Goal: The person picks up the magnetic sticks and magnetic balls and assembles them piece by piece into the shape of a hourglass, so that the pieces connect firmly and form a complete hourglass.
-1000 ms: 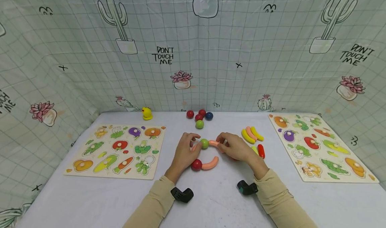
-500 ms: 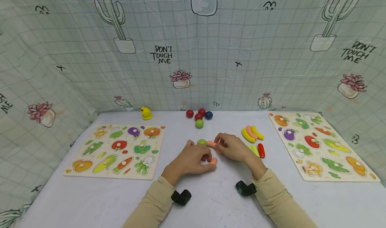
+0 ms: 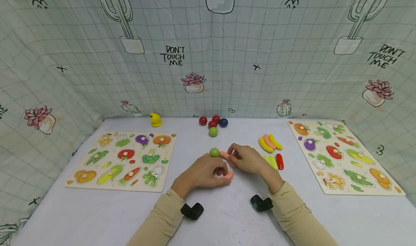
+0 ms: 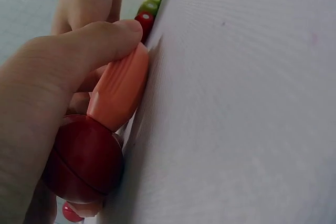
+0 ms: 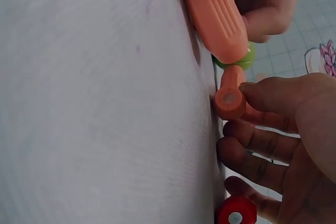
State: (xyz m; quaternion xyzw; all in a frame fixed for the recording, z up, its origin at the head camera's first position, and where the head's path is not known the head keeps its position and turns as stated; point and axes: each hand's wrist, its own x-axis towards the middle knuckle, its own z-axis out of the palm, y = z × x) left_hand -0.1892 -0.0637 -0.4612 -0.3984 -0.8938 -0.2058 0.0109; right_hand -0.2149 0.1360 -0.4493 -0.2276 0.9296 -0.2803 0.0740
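Note:
My left hand (image 3: 205,171) holds a salmon-orange curved piece (image 4: 119,90) low over the white table, its thumb along the ridged side. A glossy red ball (image 4: 86,158) sits at that piece's end, under the palm; the hand hides it in the head view. With thumb and fingers, my right hand (image 3: 249,160) pinches a second salmon-orange curved piece (image 5: 230,100), whose far end meets a green ball (image 3: 214,152). The two curved pieces lie close together between the hands. Their joins to the balls are partly hidden.
Red, blue and green balls (image 3: 213,131) cluster at the back beside a yellow duck (image 3: 156,119). Banana-like pieces (image 3: 266,145), yellow-green pieces (image 3: 271,162) and a red piece (image 3: 280,161) lie right. Vegetable puzzle boards flank the hands, left (image 3: 108,166) and right (image 3: 349,166).
My left hand has left the green ball's side, come down and right over the red ball, and taken hold of the nearer curved piece. The green ball and the right hand's piece have shifted slightly left.

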